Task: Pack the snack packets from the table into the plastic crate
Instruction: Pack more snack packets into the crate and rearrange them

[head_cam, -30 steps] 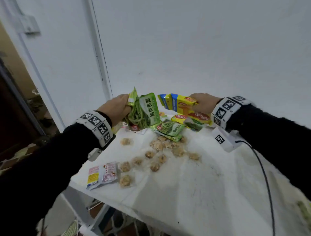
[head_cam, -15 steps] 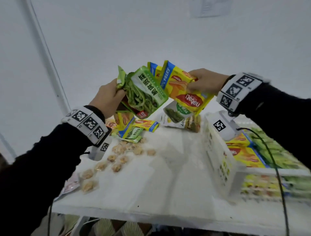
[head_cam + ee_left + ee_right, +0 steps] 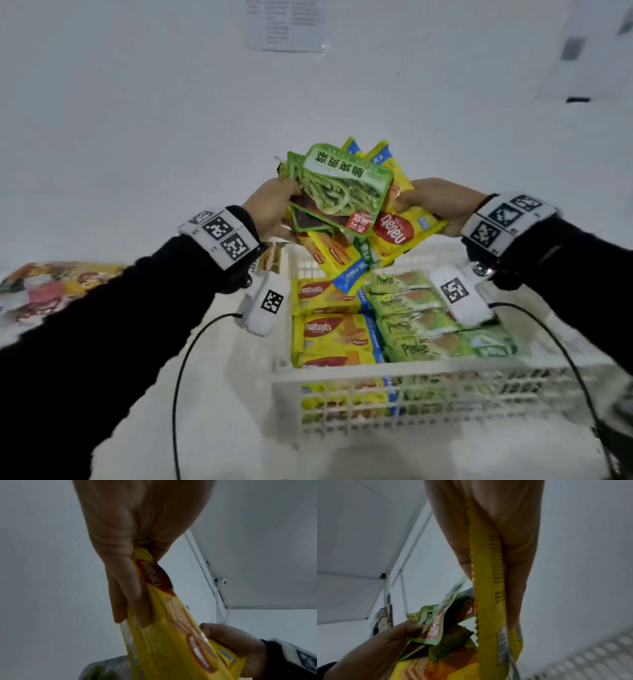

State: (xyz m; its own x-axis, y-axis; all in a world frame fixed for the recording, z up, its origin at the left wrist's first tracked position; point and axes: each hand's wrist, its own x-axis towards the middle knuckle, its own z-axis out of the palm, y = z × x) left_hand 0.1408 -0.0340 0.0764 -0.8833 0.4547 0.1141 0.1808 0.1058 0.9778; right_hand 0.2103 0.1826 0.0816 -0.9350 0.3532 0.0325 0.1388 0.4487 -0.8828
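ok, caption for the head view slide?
Both hands, left hand and right hand, hold a bunch of snack packets above the part-filled plastic crate.

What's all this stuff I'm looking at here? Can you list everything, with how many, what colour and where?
green packets: at least two, green with white label, held up over the crate in the left hand
yellow packets: several, yellow with red logo, held between both hands above the crate
crate: one, white slotted plastic, on the table
packed yellow packets: several, yellow, left side of the crate
packed green packets: several, green, right side of the crate
loose packets: blurred, mixed colours, far left of the table
table: one, white
paper sheet: one, white, on the wall
left hand: grips the bundle
right hand: grips yellow packets
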